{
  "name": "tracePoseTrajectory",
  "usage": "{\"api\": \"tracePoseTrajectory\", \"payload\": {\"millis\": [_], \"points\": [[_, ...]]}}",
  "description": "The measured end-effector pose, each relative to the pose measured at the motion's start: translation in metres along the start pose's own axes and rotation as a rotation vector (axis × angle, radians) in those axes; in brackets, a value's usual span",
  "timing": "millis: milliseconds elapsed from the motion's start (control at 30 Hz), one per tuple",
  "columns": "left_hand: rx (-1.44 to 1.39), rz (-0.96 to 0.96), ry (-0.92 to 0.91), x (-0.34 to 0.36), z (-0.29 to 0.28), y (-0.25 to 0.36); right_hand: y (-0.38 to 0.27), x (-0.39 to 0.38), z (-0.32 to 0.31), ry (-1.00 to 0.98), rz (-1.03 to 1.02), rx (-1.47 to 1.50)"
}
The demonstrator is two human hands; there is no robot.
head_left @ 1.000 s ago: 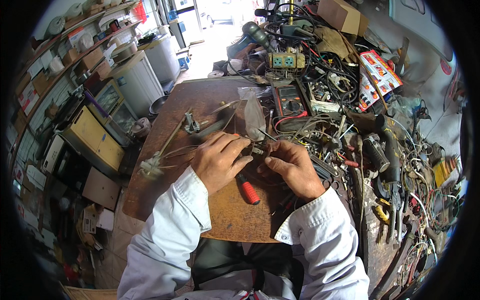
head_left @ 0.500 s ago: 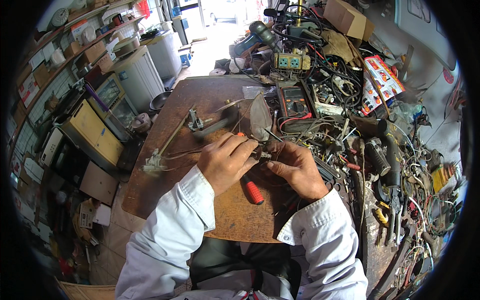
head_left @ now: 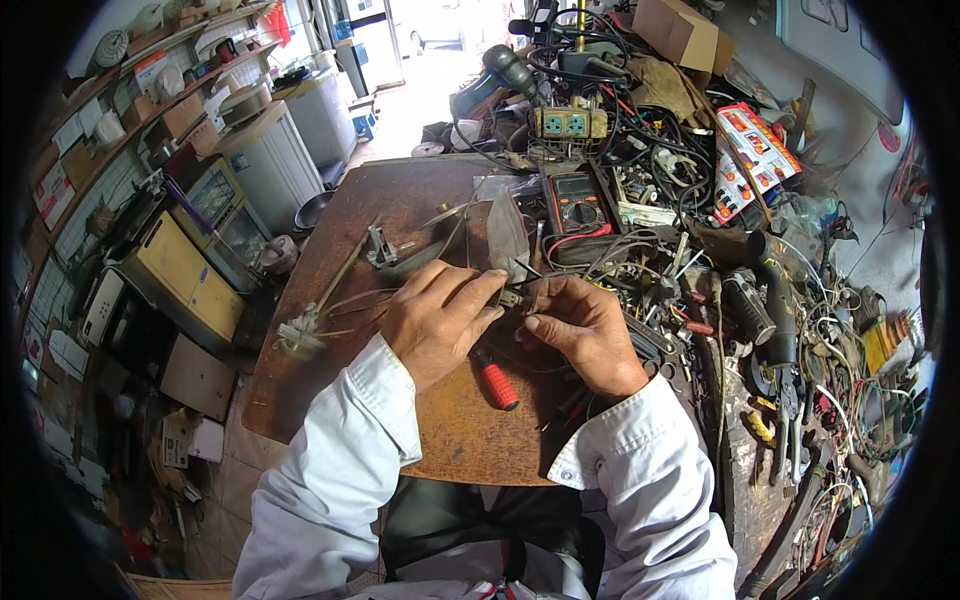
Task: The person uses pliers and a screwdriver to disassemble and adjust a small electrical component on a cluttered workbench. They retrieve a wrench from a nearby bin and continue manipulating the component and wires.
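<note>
My left hand [head_left: 437, 318] and my right hand [head_left: 590, 335] meet above the wooden bench. Their thumbs and fingertips are closed around a small metal part [head_left: 511, 298], one hand on each side. Fingers cover most of the part, so its exact kind cannot be made out. Just below, a screwdriver with a red handle [head_left: 494, 383] lies on the bench, its tip end hidden under my left hand. Beyond my fingers stands a grey translucent piece [head_left: 508, 232]. A metal bracket-like part [head_left: 382, 247] lies farther left, with thin wires near my left wrist.
The wooden bench top [head_left: 330, 240] reaches away from me. A multimeter [head_left: 578, 207] sits behind my right hand. Tangled cables, a power outlet box [head_left: 568, 124] and pliers [head_left: 787, 425] crowd the right side. Appliances such as a yellow cabinet [head_left: 185, 270] stand at left.
Both hands keep their hold on the small metal part. My fingertips have shifted slightly around it, and the whole view has moved a little.
</note>
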State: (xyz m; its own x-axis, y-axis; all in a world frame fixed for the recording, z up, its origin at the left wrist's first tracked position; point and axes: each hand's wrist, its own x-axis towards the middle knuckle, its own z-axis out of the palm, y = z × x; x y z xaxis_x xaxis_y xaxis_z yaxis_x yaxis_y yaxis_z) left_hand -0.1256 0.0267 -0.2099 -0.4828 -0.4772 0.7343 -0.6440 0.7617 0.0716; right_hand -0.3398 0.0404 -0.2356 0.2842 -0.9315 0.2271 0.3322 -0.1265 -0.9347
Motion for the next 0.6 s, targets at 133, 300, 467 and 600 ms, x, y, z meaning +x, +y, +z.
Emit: {"api": "tracePoseTrajectory", "payload": {"millis": [133, 300, 467, 600], "points": [[0.005, 0.002, -0.039, 0.003, -0.003, 0.002, 0.0, -0.001, 0.003, 0.029, -0.062, 0.021], [0.017, 0.026, -0.027, 0.004, 0.001, 0.001, 0.001, 0.0, 0.006, 0.029, -0.109, 0.021], [-0.016, 0.0, -0.054, 0.002, 0.002, 0.001, -0.004, -0.002, 0.008, 0.043, -0.071, 0.033], [-0.01, -0.006, -0.017, 0.001, 0.005, -0.002, -0.006, -0.002, 0.012, 0.041, -0.066, 0.059]]}}
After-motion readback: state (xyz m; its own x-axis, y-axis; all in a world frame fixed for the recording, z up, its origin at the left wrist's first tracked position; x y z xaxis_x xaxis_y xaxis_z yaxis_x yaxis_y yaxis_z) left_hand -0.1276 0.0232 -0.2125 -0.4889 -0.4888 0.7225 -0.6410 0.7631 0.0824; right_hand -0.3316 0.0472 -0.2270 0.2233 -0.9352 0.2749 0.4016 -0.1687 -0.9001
